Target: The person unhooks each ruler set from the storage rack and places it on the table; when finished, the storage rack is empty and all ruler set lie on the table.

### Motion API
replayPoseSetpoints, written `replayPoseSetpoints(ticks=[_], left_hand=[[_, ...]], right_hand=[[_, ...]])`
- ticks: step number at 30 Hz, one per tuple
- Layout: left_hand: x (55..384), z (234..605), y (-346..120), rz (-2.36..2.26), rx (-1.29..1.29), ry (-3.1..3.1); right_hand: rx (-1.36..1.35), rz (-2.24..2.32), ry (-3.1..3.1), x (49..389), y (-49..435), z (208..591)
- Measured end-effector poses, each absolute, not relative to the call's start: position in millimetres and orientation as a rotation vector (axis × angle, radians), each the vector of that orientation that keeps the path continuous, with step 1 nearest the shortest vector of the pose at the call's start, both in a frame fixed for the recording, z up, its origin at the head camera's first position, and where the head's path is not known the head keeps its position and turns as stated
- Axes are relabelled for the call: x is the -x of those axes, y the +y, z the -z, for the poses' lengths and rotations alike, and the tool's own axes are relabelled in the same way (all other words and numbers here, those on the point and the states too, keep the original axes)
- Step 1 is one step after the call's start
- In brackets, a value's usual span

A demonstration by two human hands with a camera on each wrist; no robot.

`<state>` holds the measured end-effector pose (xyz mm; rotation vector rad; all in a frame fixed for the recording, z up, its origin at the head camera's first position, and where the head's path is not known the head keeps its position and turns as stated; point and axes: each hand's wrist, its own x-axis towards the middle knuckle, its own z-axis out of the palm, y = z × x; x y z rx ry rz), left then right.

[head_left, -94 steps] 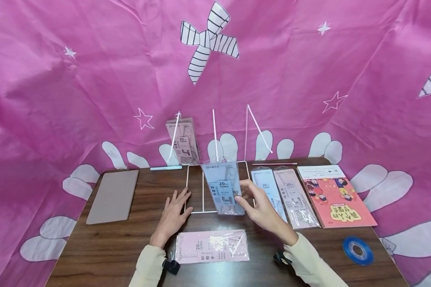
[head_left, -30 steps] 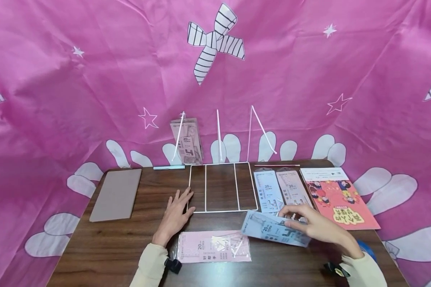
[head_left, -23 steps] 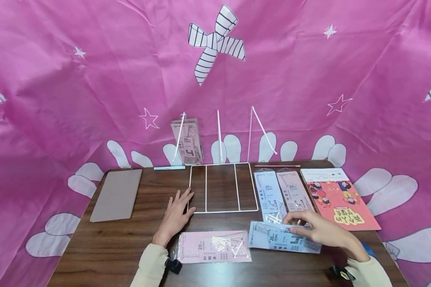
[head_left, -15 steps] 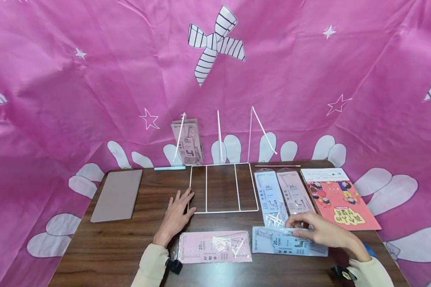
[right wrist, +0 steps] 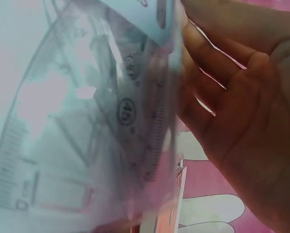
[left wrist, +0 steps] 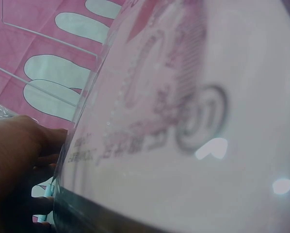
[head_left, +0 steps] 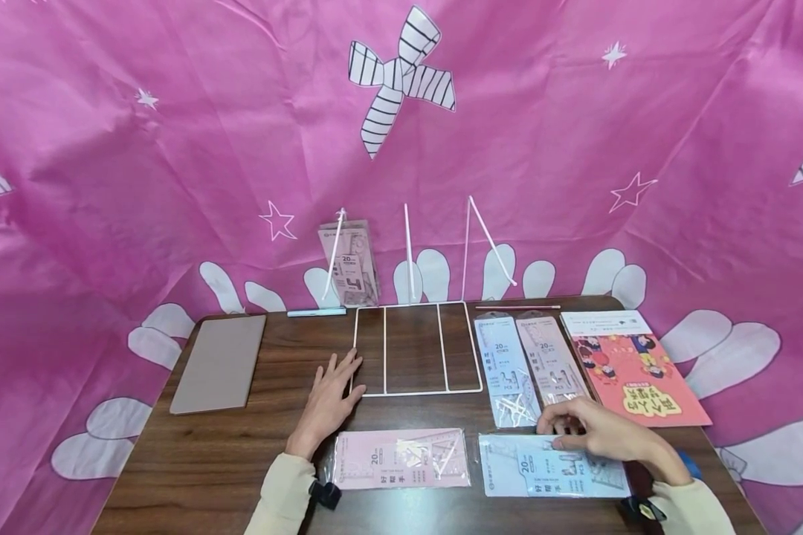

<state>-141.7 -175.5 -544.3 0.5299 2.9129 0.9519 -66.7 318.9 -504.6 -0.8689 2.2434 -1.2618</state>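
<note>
A blue-carded ruler set (head_left: 525, 475) in clear wrapping lies flat on the table at the front right. My right hand (head_left: 602, 431) is over its upper edge, fingers loosely bent and thumb tip overlapping the edge; no firm pinch shows. In the right wrist view the fingers (right wrist: 208, 73) appear beside the blurred clear wrapping. My left hand (head_left: 328, 397) rests flat on the table, fingertips at the left side of the white wire rack (head_left: 415, 392). A pink ruler set (head_left: 388, 464) lies in front of it. More pink sets (head_left: 351, 256) hang on the rack's left hook.
Another blue set (head_left: 502, 357) and a pink set (head_left: 547, 349) lie right of the rack, beside a red booklet (head_left: 636, 371). Blue tape (head_left: 689, 464) is mostly hidden by my right wrist. A grey-brown notebook (head_left: 219, 364), a light-blue pen (head_left: 317, 312) and a thin red stick (head_left: 518, 307) lie about.
My right hand has carried the blue ruler set from the rack's middle to the front right, turning it sideways. It has come down flat beside the pink set. My left hand stays put.
</note>
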Motion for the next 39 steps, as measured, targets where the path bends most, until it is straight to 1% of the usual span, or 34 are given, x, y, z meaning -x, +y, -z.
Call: replayPoseSetpoints(ticks=[10, 14, 24, 32, 39], left_hand=[[143.5, 546.5, -178.0, -0.945, -0.527, 2.923], [143.6, 545.0, -177.9, -0.951, -0.529, 2.923], [142.9, 543.5, -178.5, -0.945, -0.529, 2.921], [142.2, 543.0, -176.4, -0.933, -0.508, 2.909], [142.8, 543.5, -175.7, -0.935, -0.506, 2.903]], right_hand=[[0.843, 1.348, 2.202, 70.3, 320.7, 503.8], [0.844, 1.331, 2.227, 75.2, 314.5, 503.9], [0.910, 1.171, 2.445, 100.9, 262.6, 497.6], [0.803, 0.945, 2.713, 125.6, 219.4, 489.8], [0.691, 0.755, 2.823, 135.9, 204.9, 495.9]])
